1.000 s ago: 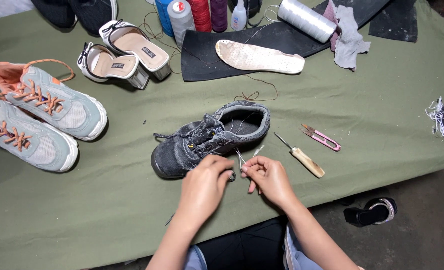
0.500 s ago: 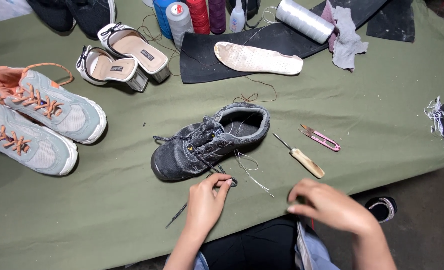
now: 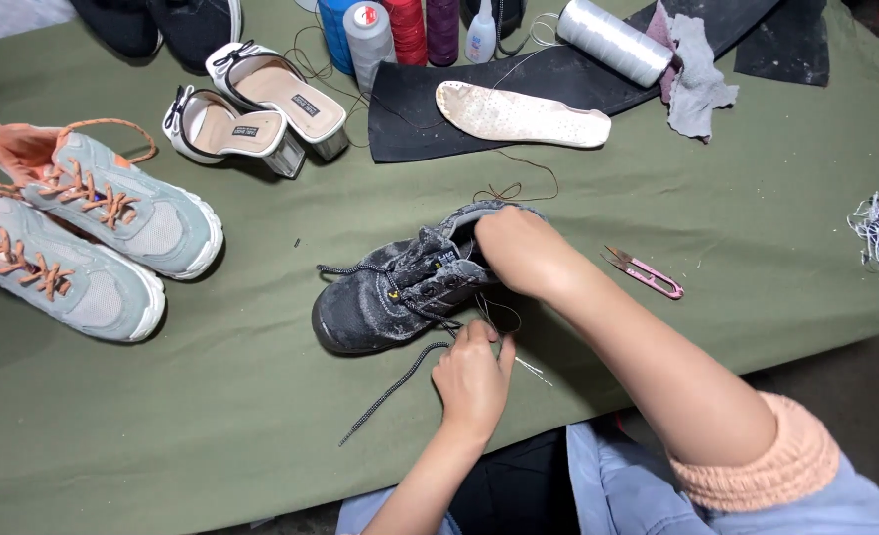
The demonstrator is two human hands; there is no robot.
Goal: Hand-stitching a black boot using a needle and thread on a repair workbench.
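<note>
Black shoe point(image 3: 390, 297), centre: right hand point(image 3: 519, 253) thrust inside, grip hidden; left hand point(image 3: 471, 376) pinching thread; bare cloth point(image 3: 212, 416) at 7 o'clock; white-capped spools point(image 3: 370, 35) at 12

L hand point(image 3: 471, 376) at lower centre, fingers curled, pinching; R hand point(image 3: 519, 253) at frame centre, forearm running to lower right.

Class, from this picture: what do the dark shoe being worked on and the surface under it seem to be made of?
Dark shoe: probably suede or worn leather, judging by its matt, scuffed, dusty grey upper; its speckled lace looks like woven cord. Table cover: likely olive-green cloth, matt, with soft creases.
</note>
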